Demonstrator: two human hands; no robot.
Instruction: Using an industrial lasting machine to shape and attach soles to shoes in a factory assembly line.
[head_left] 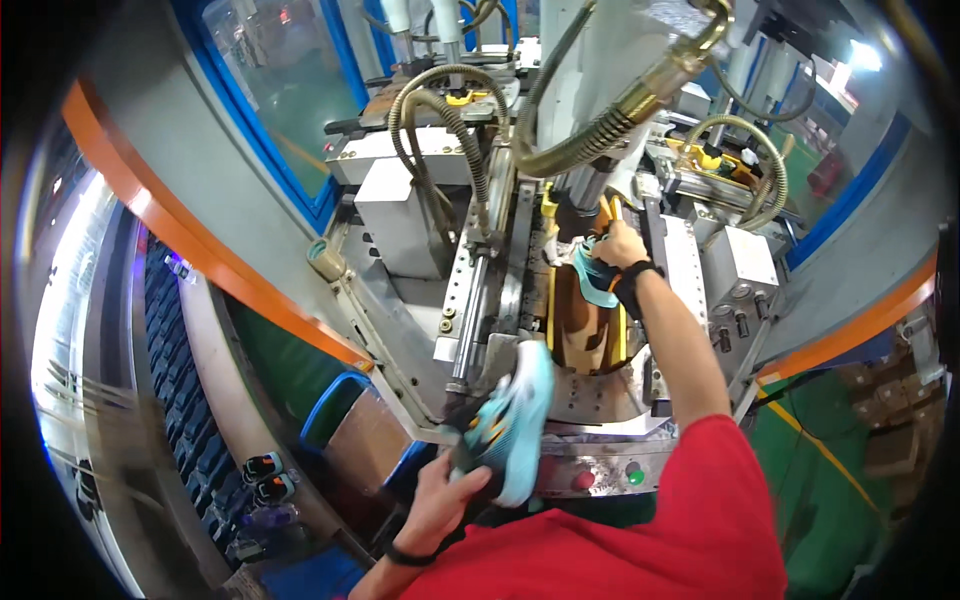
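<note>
My left hand (447,497) grips a light blue sneaker (515,420) with a white sole, held low in front of the machine's front panel. My right hand (618,246) reaches far into the machine and holds a second light blue shoe piece (596,280) that sits on a brown form (583,330) between yellow side plates. A dark band is on each wrist. My red sleeve (715,480) fills the lower right.
A grey metal machine (400,215) with ribbed hoses (440,110) and a brass-coloured hose (640,95) stands ahead. Red and green buttons (608,476) are on its front panel. A blue bin (340,420) is at the lower left, with more shoes (265,480) on a dark belt.
</note>
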